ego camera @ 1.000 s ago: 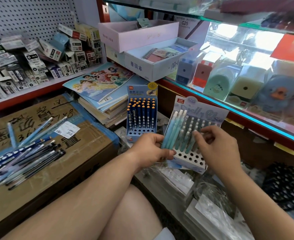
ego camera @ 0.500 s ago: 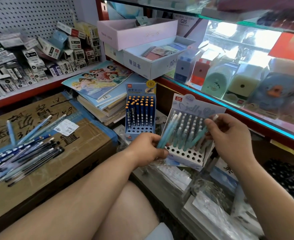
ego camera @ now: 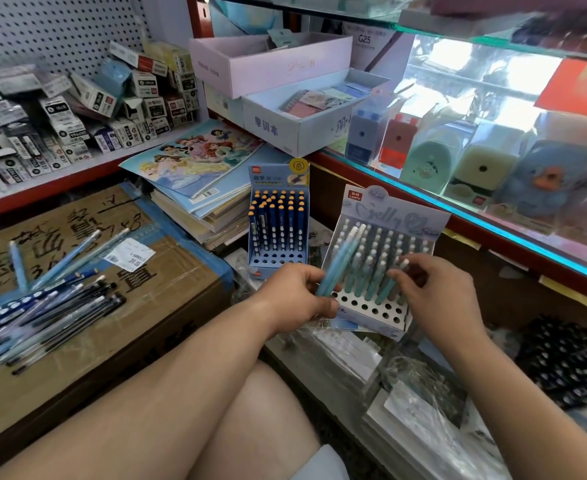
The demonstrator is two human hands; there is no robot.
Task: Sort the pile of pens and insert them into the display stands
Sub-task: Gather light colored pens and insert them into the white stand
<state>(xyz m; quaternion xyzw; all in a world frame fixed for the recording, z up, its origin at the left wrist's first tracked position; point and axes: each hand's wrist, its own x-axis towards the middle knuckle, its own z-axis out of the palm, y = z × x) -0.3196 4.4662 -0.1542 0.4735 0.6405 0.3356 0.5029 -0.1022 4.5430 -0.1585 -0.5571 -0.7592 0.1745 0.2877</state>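
Right hand (ego camera: 437,294) lower, white-capped teal pen (ego camera: 391,285) at stand (ego camera: 375,325)

At nine o'clock the pile of pens (ego camera: 43,317) is being cut off by the left edge. The lower ends of the light blue pens (ego camera: 340,261) are being hidden inside the left hand (ego camera: 295,299) — the teal pen (ego camera: 387,289) is being partly covered by the right hand (ego camera: 434,296). At ten o'clock the print on the small boxes (ego camera: 60,126) is being blurred beyond reading.

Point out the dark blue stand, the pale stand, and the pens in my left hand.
Dark blue stand (ego camera: 276,262), head view: holed base.
Pale stand (ego camera: 371,311), head view: empty front holes.
Light blue pens (ego camera: 340,258), head view: barrels above left hand (ego camera: 292,296).
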